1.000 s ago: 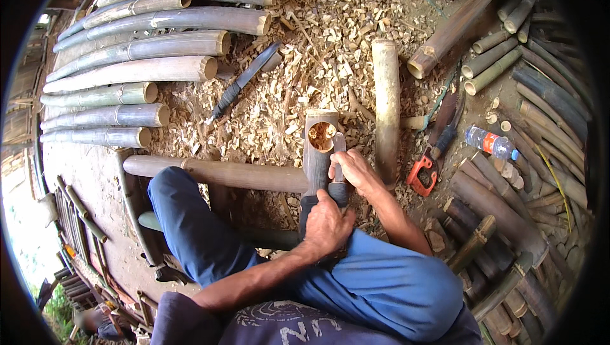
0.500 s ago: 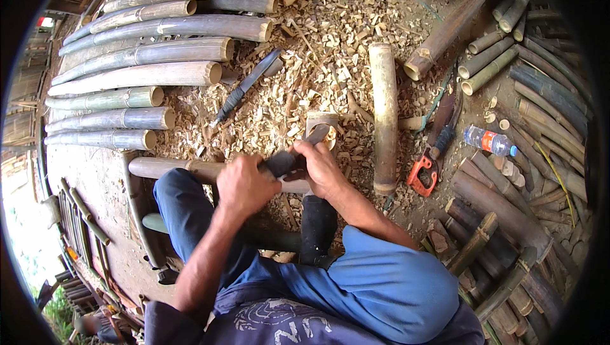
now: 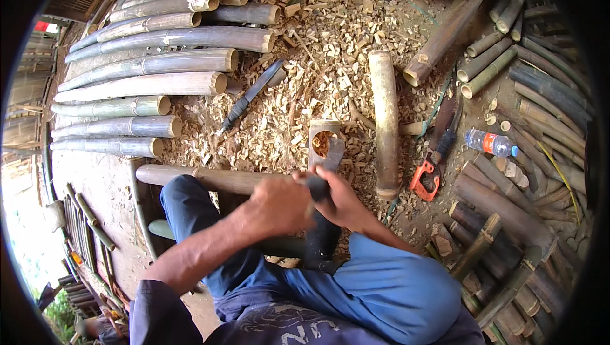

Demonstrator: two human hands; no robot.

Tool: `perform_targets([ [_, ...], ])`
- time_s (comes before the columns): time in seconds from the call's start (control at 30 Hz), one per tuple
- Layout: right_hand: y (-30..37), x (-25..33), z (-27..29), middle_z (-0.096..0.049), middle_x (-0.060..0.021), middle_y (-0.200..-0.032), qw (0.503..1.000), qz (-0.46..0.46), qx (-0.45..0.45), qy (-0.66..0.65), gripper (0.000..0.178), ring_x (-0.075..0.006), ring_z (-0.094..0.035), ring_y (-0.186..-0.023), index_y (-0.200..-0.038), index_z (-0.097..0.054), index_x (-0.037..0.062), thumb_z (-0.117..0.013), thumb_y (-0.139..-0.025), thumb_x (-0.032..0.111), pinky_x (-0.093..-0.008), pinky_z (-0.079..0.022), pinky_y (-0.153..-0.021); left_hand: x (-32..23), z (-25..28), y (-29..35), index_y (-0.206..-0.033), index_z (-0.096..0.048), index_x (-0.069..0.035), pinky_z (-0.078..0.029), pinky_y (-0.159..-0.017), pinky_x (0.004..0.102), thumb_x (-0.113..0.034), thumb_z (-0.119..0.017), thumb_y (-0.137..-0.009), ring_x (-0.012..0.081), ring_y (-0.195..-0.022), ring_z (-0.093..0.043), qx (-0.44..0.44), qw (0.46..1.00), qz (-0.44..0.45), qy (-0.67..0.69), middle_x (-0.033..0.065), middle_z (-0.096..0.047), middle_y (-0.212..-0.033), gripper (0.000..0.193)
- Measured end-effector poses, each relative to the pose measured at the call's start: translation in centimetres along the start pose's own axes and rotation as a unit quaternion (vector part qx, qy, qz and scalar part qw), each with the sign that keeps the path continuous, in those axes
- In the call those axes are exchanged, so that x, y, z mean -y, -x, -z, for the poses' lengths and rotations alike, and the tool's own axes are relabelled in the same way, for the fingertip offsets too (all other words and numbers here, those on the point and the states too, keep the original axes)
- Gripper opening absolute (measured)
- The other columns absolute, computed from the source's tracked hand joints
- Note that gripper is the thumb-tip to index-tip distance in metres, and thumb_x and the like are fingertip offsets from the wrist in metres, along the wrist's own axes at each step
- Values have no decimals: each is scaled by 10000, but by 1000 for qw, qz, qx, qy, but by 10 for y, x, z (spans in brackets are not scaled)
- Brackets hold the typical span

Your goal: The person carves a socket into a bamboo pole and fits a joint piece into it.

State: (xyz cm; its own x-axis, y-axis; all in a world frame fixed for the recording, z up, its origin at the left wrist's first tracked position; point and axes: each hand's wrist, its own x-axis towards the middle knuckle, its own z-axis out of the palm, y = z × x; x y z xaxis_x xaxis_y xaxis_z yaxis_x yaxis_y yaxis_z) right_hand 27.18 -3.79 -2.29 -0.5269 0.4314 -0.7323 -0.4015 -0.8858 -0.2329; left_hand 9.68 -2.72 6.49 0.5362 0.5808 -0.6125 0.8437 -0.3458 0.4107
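Note:
A short bamboo piece (image 3: 322,134) stands tilted between my knees, with an oval hole cut near its top. The grey blade of a knife (image 3: 335,152) rests against the hole's edge. My right hand (image 3: 346,200) is wrapped around the knife just below the blade. My left hand (image 3: 279,205) is closed on the dark handle end beside it. The lower part of the bamboo piece (image 3: 319,243) runs down between my blue trouser legs, partly hidden by both hands.
Long bamboo poles (image 3: 159,62) are stacked at the left and one pole (image 3: 210,178) lies under my leg. A cut bamboo section (image 3: 384,122), an orange-handled saw (image 3: 433,166), a plastic bottle (image 3: 492,143) and a second knife (image 3: 251,96) lie among wood chips. More bamboo (image 3: 508,205) is piled at the right.
My left hand has come up from the lower bamboo piece to the knife handle beside my right hand. The knife blade has shifted back to the hole near the top.

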Motion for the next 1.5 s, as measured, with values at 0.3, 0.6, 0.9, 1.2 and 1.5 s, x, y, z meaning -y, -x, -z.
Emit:
perform_targets([
  [0.3,-18,9,172,-580,-84,-1180,777,186,-251,547,348,-179,-592,-1117,-1294,-515,45,-588,-1015,239,-364,-526,-982,-51,-15,-135,-1492,-409,-158,-575,-911,463,-140,-841,-714,382,-1094,-640,-211,945,-245,40,191,-510,-1354,890],
  [0.6,-16,121,88,-622,-92,-973,481,218,-136,838,344,-216,-632,-956,-1136,-614,52,-734,-874,239,-429,-520,-932,-28,-12,-162,-1494,-477,-182,-526,-1036,501,20,-774,-672,516,-1218,-571,-263,919,-130,264,283,-396,-1488,897],
  [0.9,-13,117,66,-679,-140,-989,555,177,-229,780,203,-285,-672,-924,-1012,-644,98,-702,-904,259,-428,-564,-855,-38,-16,-161,-1509,-401,-160,-531,-1018,515,36,-792,-666,440,-1204,-575,-261,933,-76,236,236,-474,-1380,950],
  [1.2,-4,126,67,-688,-161,-1032,566,218,-208,768,242,-294,-679,-970,-1064,-652,98,-705,-890,257,-440,-560,-876,-27,6,-163,-1463,-465,-122,-513,-1049,498,10,-780,-704,471,-1224,-579,-209,914,-155,312,248,-494,-1355,833],
  [1.5,-36,178,-13,-705,-163,-929,265,170,-28,949,278,-311,-696,-910,-999,-665,25,-747,-784,181,-461,-557,-813,-13,0,-156,-1551,-318,-36,-430,-1127,516,57,-779,-700,508,-1343,-433,-460,775,-46,431,322,-374,-1444,972],
])
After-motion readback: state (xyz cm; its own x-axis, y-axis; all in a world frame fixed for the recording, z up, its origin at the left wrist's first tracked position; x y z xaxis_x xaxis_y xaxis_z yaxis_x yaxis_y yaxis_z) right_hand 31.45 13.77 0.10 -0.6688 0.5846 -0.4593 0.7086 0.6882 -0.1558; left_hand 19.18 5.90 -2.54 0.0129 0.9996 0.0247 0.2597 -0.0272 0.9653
